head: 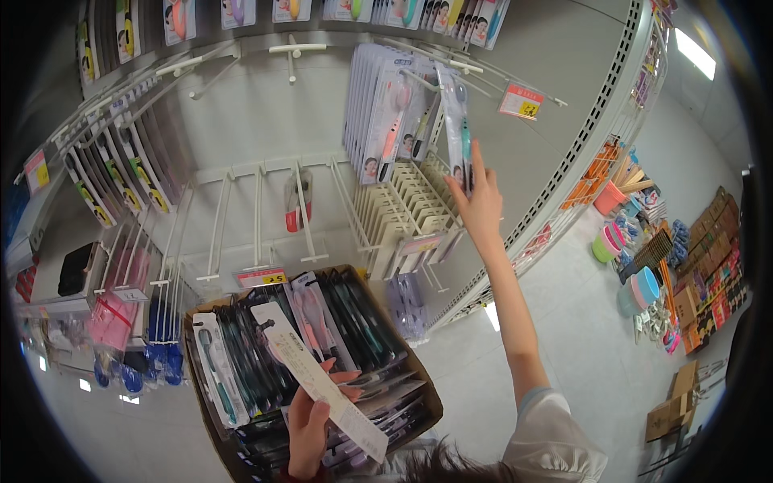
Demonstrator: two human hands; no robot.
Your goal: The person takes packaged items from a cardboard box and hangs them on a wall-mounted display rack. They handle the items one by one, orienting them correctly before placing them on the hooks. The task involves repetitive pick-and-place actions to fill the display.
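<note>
My left hand (311,422) grips a packaged item (320,380) whose printed cardboard back faces up, over an open cardboard box (432,392). Packed rows of toothbrushes in clear blister packs (220,368) fill the box. Higher up, my right hand (480,199) is raised at a teal toothbrush pack (462,127) that hangs at the right of the wall hooks, its fingers at the pack's lower end. Whether the fingers pinch the pack, I cannot tell. Beside it hangs a row of packs with a pink toothbrush (395,121) in front.
Metal display hooks (259,217) stick out from the wall panel, one with a red-handled item (299,202). Yellow-and-black packs (124,169) hang at left. Cream plastic pieces (401,208) hang below the toothbrushes. A perforated shelf upright (580,139) stands at right, with tubs (637,290) on the floor beyond.
</note>
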